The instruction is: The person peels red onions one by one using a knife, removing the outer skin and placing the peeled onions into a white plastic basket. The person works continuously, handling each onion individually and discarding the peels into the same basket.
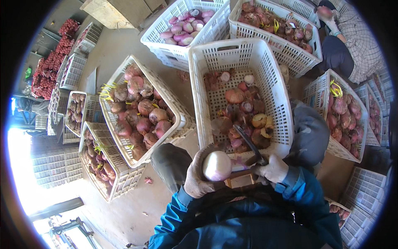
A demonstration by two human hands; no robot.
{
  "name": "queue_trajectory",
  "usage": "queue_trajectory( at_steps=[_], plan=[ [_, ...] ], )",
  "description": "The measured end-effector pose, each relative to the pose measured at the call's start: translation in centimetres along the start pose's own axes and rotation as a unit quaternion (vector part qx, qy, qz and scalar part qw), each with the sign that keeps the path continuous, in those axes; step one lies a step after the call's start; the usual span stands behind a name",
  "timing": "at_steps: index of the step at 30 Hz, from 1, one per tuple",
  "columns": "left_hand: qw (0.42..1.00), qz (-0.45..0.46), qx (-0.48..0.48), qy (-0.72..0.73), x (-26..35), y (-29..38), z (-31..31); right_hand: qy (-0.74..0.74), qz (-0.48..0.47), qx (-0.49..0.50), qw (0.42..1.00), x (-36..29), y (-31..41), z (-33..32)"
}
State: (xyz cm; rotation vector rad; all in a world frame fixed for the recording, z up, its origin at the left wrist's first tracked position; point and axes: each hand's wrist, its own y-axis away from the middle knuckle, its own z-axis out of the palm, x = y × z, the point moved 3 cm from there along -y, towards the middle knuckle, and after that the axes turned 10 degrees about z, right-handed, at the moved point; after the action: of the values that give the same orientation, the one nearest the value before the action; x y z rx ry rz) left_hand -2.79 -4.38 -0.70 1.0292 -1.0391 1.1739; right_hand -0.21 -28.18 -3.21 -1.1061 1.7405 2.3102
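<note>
My left hand (199, 179), in a knitted work glove, is closed around a peeled, whitish onion (217, 166) with a faint purple tint low down. In my gloved right hand (270, 170) is a knife (249, 141) with a dark curved blade, pointing away from me over the near end of a white plastic crate (196, 102). That crate stands between my knees. Brown and red onion skins (245, 119), cut onion ends (246, 106) and a yellowish peel (262, 123) lie on its perforated bottom.
At left, a crate (183, 124) holds unpeeled onions, some sprouting. Peeled purple onions (183, 29) fill a crate ahead. More unpeeled onions (345, 115) are at right. Another person (357, 40) sits at the upper right. Red mesh sacks (51, 67) are piled at the far left.
</note>
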Motion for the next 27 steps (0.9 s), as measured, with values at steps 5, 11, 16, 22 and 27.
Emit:
queue_trajectory(
  at_steps=[5,11,16,22,27],
  plan=[
    [0.965,-0.104,0.046,0.237,-2.6,-0.4,0.0,-0.302,-0.013,-0.106,0.947,0.7,-0.3,0.4],
    [0.935,-0.181,0.063,0.299,-7.5,-3.4,-3.1,-0.277,0.13,0.019,0.952,6.5,-3.0,2.6],
    [0.936,0.103,0.039,0.333,1.0,-15.8,-5.4,-0.322,0.112,0.059,0.938,6.5,-3.6,1.9],
    [0.986,0.104,0.125,0.046,2.2,-11.6,-7.4,-0.414,0.123,-0.006,0.902,6.6,-3.1,1.4],
    [0.914,0.117,0.366,-0.129,-3.6,-4.5,-26.7,-0.462,0.135,-0.063,0.874,8.7,-4.9,1.7]
  ],
)
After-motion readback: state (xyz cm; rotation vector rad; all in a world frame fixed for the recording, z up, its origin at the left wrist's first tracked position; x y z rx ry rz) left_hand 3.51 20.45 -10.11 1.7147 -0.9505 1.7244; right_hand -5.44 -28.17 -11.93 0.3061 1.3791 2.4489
